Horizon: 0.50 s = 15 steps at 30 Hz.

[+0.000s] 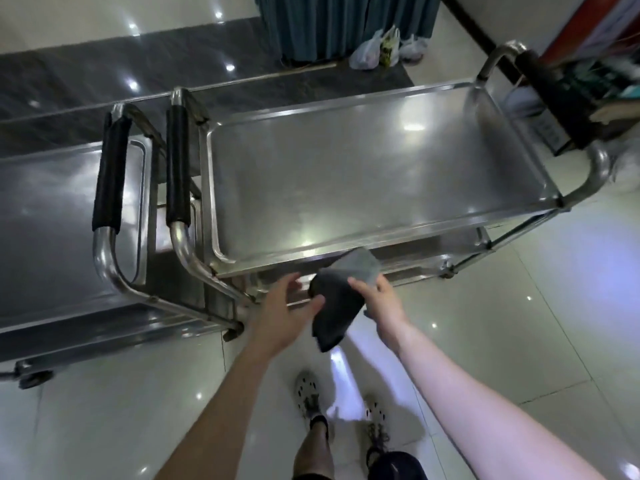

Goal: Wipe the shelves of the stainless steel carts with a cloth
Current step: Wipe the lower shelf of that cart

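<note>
Tiled floor (526, 306) bore the cart (363, 174); my right hand (379, 301) gripped the cloth (332, 317), and my left hand (277, 317), fingers straight, touched it with the thumb.

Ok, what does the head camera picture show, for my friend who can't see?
A person's right hand grips a folded dark grey cloth, the left hand touching it with its thumb, by the near edge of a shiny stainless steel cart's top shelf. A second steel cart stands to its left on a glossy tiled floor.

left hand (282, 308) reaching forward, fingers relaxed, right hand (379, 301) beside it gripping a cloth (334, 315)
</note>
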Available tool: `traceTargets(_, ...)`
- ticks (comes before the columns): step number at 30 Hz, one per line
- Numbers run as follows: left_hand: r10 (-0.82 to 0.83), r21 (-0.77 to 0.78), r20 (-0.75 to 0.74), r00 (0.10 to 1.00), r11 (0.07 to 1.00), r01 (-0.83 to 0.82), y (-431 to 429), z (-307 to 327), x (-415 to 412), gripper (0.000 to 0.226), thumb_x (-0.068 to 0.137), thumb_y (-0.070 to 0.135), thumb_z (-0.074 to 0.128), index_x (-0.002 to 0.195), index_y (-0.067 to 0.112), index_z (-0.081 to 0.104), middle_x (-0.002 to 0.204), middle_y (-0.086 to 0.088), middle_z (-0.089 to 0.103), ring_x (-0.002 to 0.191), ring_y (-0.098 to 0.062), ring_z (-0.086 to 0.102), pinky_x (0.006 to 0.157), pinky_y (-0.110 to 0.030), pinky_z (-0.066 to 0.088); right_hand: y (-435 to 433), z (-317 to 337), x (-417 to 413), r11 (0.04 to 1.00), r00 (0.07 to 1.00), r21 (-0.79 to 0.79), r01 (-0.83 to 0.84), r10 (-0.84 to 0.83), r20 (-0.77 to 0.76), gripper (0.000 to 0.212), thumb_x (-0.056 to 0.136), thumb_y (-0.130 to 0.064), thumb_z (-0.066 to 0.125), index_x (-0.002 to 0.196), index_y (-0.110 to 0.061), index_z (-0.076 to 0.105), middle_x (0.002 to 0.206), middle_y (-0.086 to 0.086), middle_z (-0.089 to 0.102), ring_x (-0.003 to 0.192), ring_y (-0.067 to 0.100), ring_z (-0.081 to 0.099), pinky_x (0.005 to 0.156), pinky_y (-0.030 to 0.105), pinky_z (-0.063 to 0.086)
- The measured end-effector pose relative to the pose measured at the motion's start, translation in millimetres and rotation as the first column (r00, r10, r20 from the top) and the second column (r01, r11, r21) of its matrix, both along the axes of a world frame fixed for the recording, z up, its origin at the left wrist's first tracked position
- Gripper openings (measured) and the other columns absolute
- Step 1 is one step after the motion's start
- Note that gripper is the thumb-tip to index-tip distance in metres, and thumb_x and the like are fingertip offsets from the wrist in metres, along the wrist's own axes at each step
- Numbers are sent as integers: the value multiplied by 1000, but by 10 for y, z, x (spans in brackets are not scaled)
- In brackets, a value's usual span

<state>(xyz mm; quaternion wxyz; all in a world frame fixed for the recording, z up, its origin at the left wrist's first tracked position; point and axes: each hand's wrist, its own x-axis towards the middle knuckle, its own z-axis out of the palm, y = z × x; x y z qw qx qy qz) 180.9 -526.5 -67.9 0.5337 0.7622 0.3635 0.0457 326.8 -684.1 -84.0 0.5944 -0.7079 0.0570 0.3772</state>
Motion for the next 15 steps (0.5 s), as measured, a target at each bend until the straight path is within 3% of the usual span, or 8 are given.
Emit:
traceTargets(1, -4, -210, -37, 999, 978, -4, -198, -12, 18, 60, 86, 39, 93, 136, 22, 65, 129, 3, 73, 117, -14, 72, 104, -35, 58, -90, -22, -104, 999, 996, 48, -12, 16, -86, 25, 93, -27, 80, 117, -21, 74, 108, 0, 82, 105, 17, 75, 90, 42, 58)
traceTargets(2, 5, -304, -64, 998, 952, -24, -334, -40, 34, 58, 81, 36, 97, 130, 26, 68, 125, 3, 77, 113, -14, 75, 99, -33, 62, -175, -37, -186, 996, 989, 91, -4, 17, -147, 22, 97, -21, 77, 119, -17, 74, 112, 6, 81, 110, 24, 75, 93, 47, 60)
traceTargets(4, 37, -386, -118, 992, 919, -80, -497, -89, 45, 50, 77, 26, 100, 119, 25, 74, 119, -2, 81, 106, -15, 79, 95, -33, 64, -369, -81, -300, 986, 977, 161, 47, -12, -212, 26, 100, -13, 75, 126, -10, 72, 120, 15, 79, 117, 34, 73, 99, 51, 61)
traceTargets(6, 53, -453, -154, 987, 884, -119, -614, -112, 9, 52, 80, 18, 98, 125, 13, 74, 120, -11, 80, 111, -25, 78, 99, -41, 64, -553, -112, -343, 972, 965, 225, 75, -14, -261, 33, 101, -14, 75, 133, -10, 68, 126, 15, 76, 120, 33, 73, 103, 52, 60)
traceTargets(9, 59, -333, -179, 982, 936, -116, -750, -89, -92, 35, 89, 14, 90, 119, 10, 73, 114, -13, 77, 114, -31, 74, 100, -49, 62, -774, -184, -335, 964, 960, 265, 17, 58, -275, 44, 101, -22, 75, 142, -13, 62, 135, 13, 72, 124, 31, 70, 105, 50, 60)
traceTargets(12, 37, -297, -116, 993, 952, -70, -861, -69, -189, 24, 89, 6, 86, 109, 8, 74, 114, -14, 76, 116, -34, 71, 102, -56, 59, -895, -259, -340, 954, 940, 294, -56, 149, -306, 48, 102, -28, 74, 146, -15, 59, 136, 9, 73, 124, 25, 72, 96, 39, 63)
traceTargets(15, 42, -147, -107, 993, 988, -57, -945, -57, -248, 24, 82, 7, 91, 98, 6, 74, 146, -3, 58, 138, -19, 54, 115, -44, 48, -928, -289, -362, 942, 927, 325, -82, 192, -323, 44, 103, -31, 71, 145, -20, 60, 134, 4, 75, 125, 20, 72, 92, 33, 62)
